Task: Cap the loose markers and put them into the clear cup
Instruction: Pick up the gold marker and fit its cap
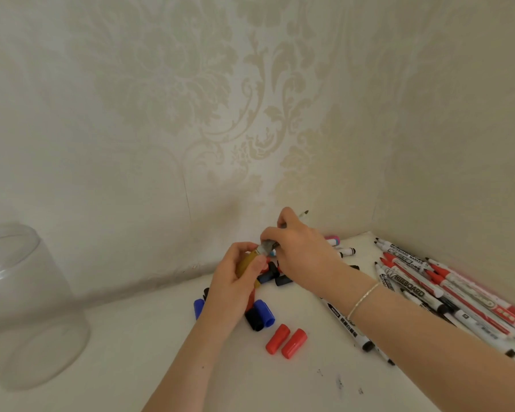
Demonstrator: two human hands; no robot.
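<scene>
Right of the clear plastic cup standing on the white bench, the left hand grips a yellow-barrelled marker while the right hand pinches a grey cap at its tip, above 2 red caps, with loose whiteboard markers farther right.

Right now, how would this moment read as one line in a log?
step: capping | left hand: holds yellow marker | right hand: holds a marker | cup: empty, far left | loose caps: on table
</scene>
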